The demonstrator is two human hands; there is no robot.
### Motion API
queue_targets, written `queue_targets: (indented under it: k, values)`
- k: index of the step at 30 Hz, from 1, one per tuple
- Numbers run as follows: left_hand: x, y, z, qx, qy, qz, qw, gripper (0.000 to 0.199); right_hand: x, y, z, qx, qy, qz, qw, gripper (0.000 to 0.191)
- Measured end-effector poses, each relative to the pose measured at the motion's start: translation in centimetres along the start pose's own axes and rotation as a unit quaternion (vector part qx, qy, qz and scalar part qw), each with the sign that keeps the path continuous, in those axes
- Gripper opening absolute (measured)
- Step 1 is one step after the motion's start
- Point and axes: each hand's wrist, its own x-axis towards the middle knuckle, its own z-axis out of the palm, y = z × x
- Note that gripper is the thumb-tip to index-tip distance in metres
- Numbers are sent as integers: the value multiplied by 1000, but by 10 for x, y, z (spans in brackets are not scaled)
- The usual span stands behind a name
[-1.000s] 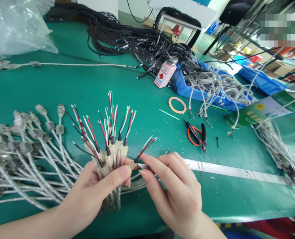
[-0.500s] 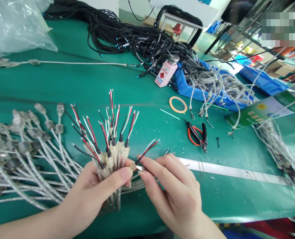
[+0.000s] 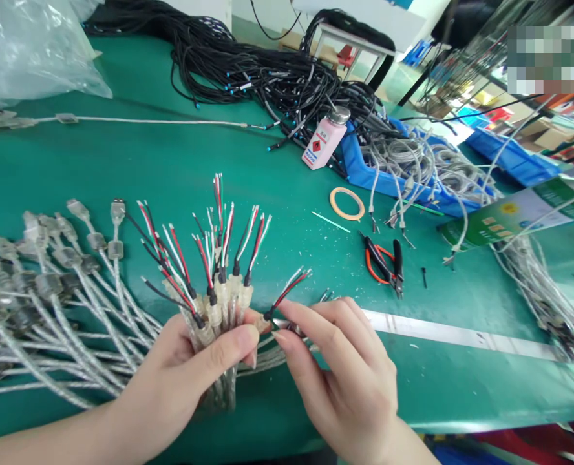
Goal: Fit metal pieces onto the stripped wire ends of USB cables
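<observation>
My left hand is closed around a bundle of cables with clear braided jackets. Red, white, green and black wires with bare tips fan upward from the clear end sleeves. At the tip of my left thumb and finger, one cable end sticks out to the right, its wires slanting up. My right hand pinches a small shiny metal piece between thumb and index finger, beside that cable end. Most of the metal piece is hidden by the fingers, so its kind is unclear.
Cables with USB plugs lie to the left. Orange-handled cutters, a tape roll and a pink bottle sit ahead. Behind them are black cables and a blue bin; a steel ruler lies right.
My right hand has shifted slightly right, away from the protruding cable end, and more of the metal piece shows. My left hand and the bundle have stayed nearly still.
</observation>
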Motion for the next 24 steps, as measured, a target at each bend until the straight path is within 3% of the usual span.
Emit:
queue_targets:
  k: [5,10,15,19,24]
  values:
    - [2,1,0,6,22,-16,1000,8,1,-1,-4,161,-46,110,980,17]
    - [2,2,1,49,-22,5,999,7,3,-2,-3,205,-45,121,970,16]
    - [3,1,2,57,-7,-1,998,7,2,-2,-4,192,-55,109,974,14]
    - [2,0,1,39,23,-18,999,8,-2,0,-6,145,-88,101,980,34]
    - [3,2,-1,44,2,26,999,11,-5,2,-8,87,-66,74,991,30]
